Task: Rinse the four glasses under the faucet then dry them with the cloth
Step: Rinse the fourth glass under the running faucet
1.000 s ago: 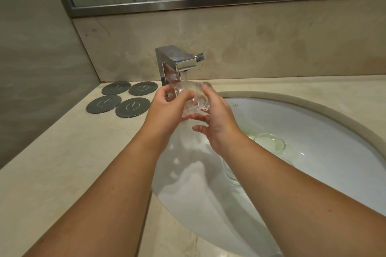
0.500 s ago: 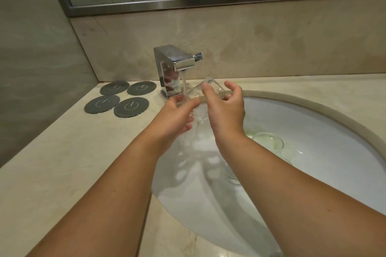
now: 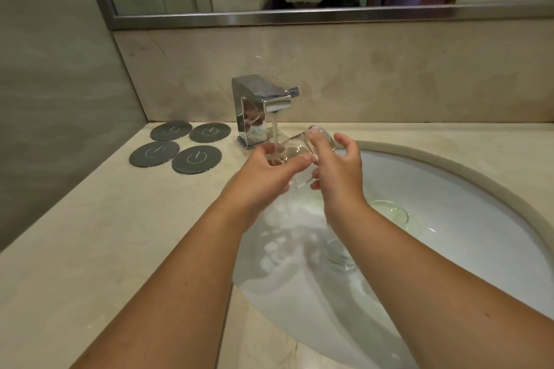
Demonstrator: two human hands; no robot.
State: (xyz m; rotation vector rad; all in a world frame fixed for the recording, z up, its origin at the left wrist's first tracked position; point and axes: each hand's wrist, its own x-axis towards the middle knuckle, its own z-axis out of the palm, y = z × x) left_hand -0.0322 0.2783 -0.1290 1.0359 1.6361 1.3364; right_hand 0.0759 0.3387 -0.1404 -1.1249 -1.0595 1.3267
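I'm gripping the glass point(image 3: 296, 144) in both my left hand point(image 3: 263, 177) and right hand point(image 3: 338, 177) under the faucet point(image 3: 254, 99) stream, tilted, its long axis sloping down leftward over the sink point(image 3: 455, 219).

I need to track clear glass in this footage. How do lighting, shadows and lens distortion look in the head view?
Head view: soft, even light, no harsh glare; the held glass between the left hand and right hand shows only by faint highlights. Head view: arm shadows darken the sink basin around a second glass. Head view: wide-angle stretch tilts the mirror frame at its left side.
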